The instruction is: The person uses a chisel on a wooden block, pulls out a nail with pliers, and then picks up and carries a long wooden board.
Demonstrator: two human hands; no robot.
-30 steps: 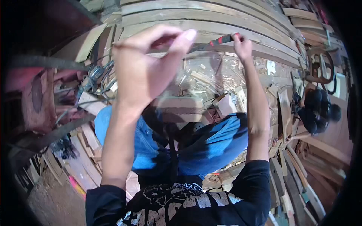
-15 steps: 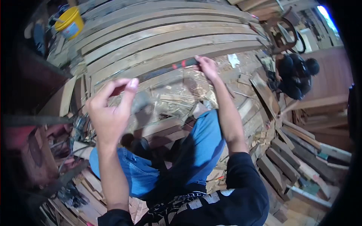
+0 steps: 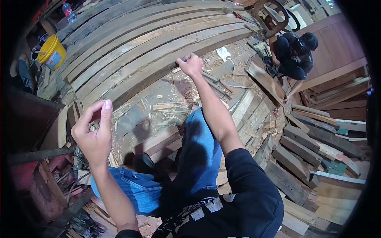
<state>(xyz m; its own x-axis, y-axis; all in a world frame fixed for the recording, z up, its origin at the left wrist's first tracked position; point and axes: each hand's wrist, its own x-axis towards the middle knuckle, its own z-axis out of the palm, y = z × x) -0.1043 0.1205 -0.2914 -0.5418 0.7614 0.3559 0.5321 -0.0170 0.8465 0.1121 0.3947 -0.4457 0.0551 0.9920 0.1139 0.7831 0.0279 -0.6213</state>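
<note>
Shirt (image 3: 246, 198) black, at bottom of frame. Blue jeans (image 3: 198, 154) just beyond, knees bent, dark shoe (image 3: 143, 162) beside the left knee.

Left hand (image 3: 93, 135): raised close to camera, left of the jeans. Grip half curled, thumb and forefinger arched toward each other with a gap at the tips. Small grey bit seen in that gap; cannot tell whether held or just background.

Right hand (image 3: 191, 64): arm stretched forward, fist down at the near edge of the planks (image 3: 151, 43). Grip closed tight on a tool (image 3: 179, 60). Only a short dark stub poking out left of the fist, rest hidden.

Tool location: touching or just above the nearest plank's edge, next to the floor (image 3: 158, 107) littered with chips and offcuts.

Planks: long, curved, laid side by side, running lower left to upper right.

Right side: loose boards (image 3: 301, 158) stacked in a rough heap.

Far left: yellow bucket (image 3: 51, 51) at the planks' end.

Far right: another person (image 3: 293, 51) in dark clothes, crouched low, well apart from both hands.
</note>
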